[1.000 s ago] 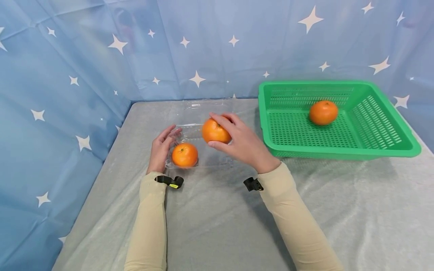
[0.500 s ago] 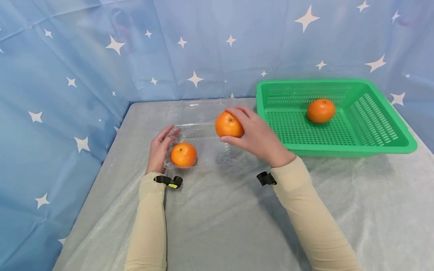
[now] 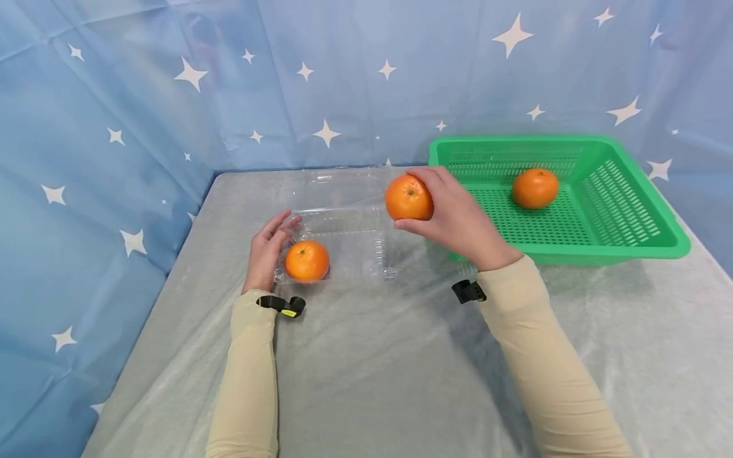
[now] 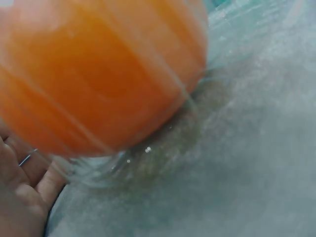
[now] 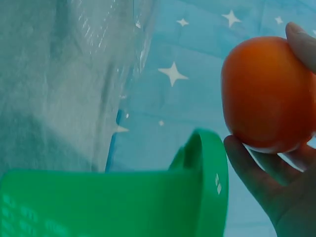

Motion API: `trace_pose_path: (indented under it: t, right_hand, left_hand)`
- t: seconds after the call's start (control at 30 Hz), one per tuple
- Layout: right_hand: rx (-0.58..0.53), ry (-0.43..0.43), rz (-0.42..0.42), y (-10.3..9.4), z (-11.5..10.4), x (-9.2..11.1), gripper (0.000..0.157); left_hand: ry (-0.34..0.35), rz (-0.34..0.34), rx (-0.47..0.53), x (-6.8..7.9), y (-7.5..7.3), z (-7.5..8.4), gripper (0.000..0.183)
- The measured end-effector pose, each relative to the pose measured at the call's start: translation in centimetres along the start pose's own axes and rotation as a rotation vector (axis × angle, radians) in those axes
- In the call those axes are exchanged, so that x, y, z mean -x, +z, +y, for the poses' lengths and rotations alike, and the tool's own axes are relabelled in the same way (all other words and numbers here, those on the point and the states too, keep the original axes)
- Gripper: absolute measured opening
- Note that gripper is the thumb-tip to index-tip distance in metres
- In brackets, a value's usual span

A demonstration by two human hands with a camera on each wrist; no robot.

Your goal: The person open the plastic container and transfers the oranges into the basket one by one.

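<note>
The right hand (image 3: 460, 219) grips the held orange (image 3: 409, 197) from its right side, thumb below and fingertips over the top, parted only as wide as the fruit. That orange looks lifted off the grey cloth (image 3: 366, 369), between the clear tray (image 3: 357, 257) and the green basket (image 3: 578, 254), near the basket's left rim. The left hand (image 3: 265, 254) lies along the tray's left wall, fingers loosely extended and touching the plastic; it has no fruit in its grasp, and whether its thumb pinches the edge cannot be told

Of the 3 oranges, the tray orange (image 3: 307, 259) sits in the near left corner, beside that hand, and the basket orange (image 3: 535, 188) rests on the lattice floor

The fruit should feel moderately heavy for its size, firm with a little give; the glossy rind could slide under dry fingertips, and a hard squeeze might bruise it. Its broad middle, taken across opposite sides, seems the surest hold. The tray, thin and ribbed with its clear lid (image 3: 343, 186) laid back, probably flexes and shifts easily, so a light touch at the wall suits it. The basket is moulded, slotted plastic, likely stiffer; the cloth looks soft and creased
</note>
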State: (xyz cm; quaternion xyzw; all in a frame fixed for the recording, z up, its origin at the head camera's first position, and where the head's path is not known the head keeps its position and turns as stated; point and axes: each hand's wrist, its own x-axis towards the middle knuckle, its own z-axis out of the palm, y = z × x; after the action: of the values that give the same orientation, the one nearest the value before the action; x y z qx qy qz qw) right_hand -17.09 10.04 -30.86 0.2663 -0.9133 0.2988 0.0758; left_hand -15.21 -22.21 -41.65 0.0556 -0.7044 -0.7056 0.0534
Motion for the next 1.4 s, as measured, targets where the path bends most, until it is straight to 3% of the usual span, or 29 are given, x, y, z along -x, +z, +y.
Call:
trace_pose_path:
  t: [0.5,1.07,1.4]
  right_hand:
    - [0.079,0.134,-0.039,-4.2,1.7,0.5,0.079]
    - [0.224,0.149,-0.133,-7.2,3.6,0.3,0.076]
    - [0.204,0.119,-0.206,-7.9,4.0,-0.3,0.078]
  left_hand:
    - [-0.003,0.003,-0.009,0.0,-0.1,0.0,0.042]
    - [-0.012,0.004,-0.004,-0.1,-0.1,-0.1,0.042]
    - [-0.001,-0.007,-0.003,0.1,0.0,0.1,0.041]
